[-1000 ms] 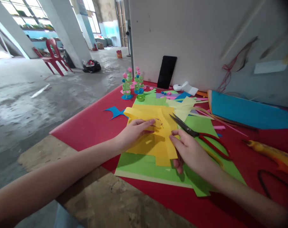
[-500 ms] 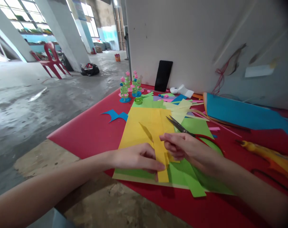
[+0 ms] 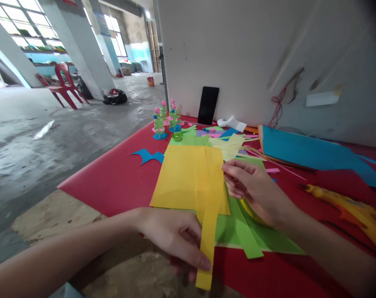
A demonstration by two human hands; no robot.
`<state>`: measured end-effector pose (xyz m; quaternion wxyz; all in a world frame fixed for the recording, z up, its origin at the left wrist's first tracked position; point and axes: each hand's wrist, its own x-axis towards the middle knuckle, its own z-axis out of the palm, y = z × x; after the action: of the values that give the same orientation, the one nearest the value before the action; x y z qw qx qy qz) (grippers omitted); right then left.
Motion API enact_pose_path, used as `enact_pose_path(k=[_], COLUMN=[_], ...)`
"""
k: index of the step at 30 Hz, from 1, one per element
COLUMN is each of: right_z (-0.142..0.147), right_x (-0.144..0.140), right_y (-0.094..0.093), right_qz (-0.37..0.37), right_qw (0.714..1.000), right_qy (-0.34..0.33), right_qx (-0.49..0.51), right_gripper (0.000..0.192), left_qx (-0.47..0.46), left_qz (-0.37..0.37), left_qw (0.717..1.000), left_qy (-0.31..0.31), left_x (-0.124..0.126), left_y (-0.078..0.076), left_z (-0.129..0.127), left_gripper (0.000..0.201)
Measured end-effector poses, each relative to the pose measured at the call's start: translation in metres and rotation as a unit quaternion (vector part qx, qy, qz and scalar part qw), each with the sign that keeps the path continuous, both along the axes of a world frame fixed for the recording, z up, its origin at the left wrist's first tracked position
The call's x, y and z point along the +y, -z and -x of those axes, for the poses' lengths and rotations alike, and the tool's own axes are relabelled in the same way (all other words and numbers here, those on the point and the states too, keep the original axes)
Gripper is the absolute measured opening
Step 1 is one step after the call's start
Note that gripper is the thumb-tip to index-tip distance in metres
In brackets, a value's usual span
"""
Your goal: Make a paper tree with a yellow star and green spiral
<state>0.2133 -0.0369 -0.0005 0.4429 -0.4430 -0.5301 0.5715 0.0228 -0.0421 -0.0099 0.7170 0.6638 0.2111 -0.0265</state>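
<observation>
A long yellow paper strip [image 3: 209,231] runs between my hands above the table's front edge. My left hand [image 3: 175,238] is closed on its lower end, thumb on top, with the strip's tip poking out below. Higher up, my right hand [image 3: 253,182] pinches the strip near its upper part, and a curved yellow band [image 3: 251,212] shows beneath the palm. Under the strip lies a yellow paper sheet [image 3: 177,176], on top of green paper [image 3: 230,229]. The scissors seen earlier are hidden now, apparently behind my right hand.
Small paper trees [image 3: 160,126] stand at the back left beside a green paper coil [image 3: 177,136]. A blue paper cutout [image 3: 147,156] lies left. A phone [image 3: 208,105] leans on the wall. Blue sheets [image 3: 300,145] and a yellow glue gun [image 3: 346,211] are at right.
My left hand has moved down and toward me, drawing the yellow strip out longer. My right hand has closed on the strip's upper part. The scissors have gone out of sight.
</observation>
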Motion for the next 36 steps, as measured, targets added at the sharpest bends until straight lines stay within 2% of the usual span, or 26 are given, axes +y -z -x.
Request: enact_pose_path(k=[1, 3, 6, 9, 14, 20, 25, 27, 29, 31, 33, 36], right_z=[0.001, 0.003, 0.007, 0.008, 0.007, 0.002, 0.000, 0.000, 0.000, 0.000, 0.001, 0.001], right_x=[-0.002, -0.006, -0.010, -0.010, -0.006, -0.004, -0.005, -0.005, -0.004, -0.004, -0.004, -0.004], right_y=[0.000, -0.001, -0.002, -0.001, 0.006, 0.013, 0.015, 0.016, 0.016, 0.014, 0.010, 0.004], right_qz=[-0.014, -0.047, -0.101, -0.145, -0.223, -0.347, -0.398, -0.405, -0.398, -0.370, -0.316, -0.229], right_qw=[1.000, 0.996, 0.985, 0.972, 0.949, 0.899, 0.858, 0.850, 0.854, 0.873, 0.900, 0.925], right_qy=[0.006, 0.018, 0.044, 0.065, 0.018, -0.037, -0.043, -0.040, -0.042, -0.034, -0.011, -0.003], right_qx=[-0.020, -0.067, -0.134, -0.176, -0.221, -0.265, -0.323, -0.334, -0.331, -0.316, -0.301, -0.305], right_gripper=[0.019, 0.018, 0.015, 0.009, 0.002, 0.025, 0.027, 0.026, 0.027, 0.030, 0.030, 0.018], left_qx=[0.005, -0.038, -0.070, -0.064, -0.086, -0.132, -0.142, -0.138, -0.135, -0.130, -0.114, -0.084], left_qz=[0.012, 0.002, -0.021, -0.014, 0.035, 0.108, 0.114, 0.094, 0.068, 0.044, 0.025, 0.022], left_qw=[1.000, 0.999, 0.978, 0.962, 0.954, 0.919, 0.911, 0.916, 0.923, 0.926, 0.927, 0.932], left_qy=[0.023, -0.037, -0.196, -0.266, -0.287, -0.354, -0.370, -0.363, -0.353, -0.353, -0.357, -0.352], left_x=[0.001, 0.004, 0.010, 0.015, 0.017, 0.019, 0.019, 0.019, 0.018, 0.019, 0.019, 0.020], left_y=[0.000, 0.001, 0.004, 0.007, 0.012, 0.014, 0.015, 0.016, 0.016, 0.016, 0.015, 0.013], left_z=[-0.002, -0.006, -0.010, -0.010, -0.009, -0.010, -0.010, -0.010, -0.010, -0.010, -0.010, -0.010], left_gripper=[0.030, 0.034, 0.031, 0.025, 0.021, 0.017, 0.017, 0.027, 0.036, 0.038, 0.040, 0.047])
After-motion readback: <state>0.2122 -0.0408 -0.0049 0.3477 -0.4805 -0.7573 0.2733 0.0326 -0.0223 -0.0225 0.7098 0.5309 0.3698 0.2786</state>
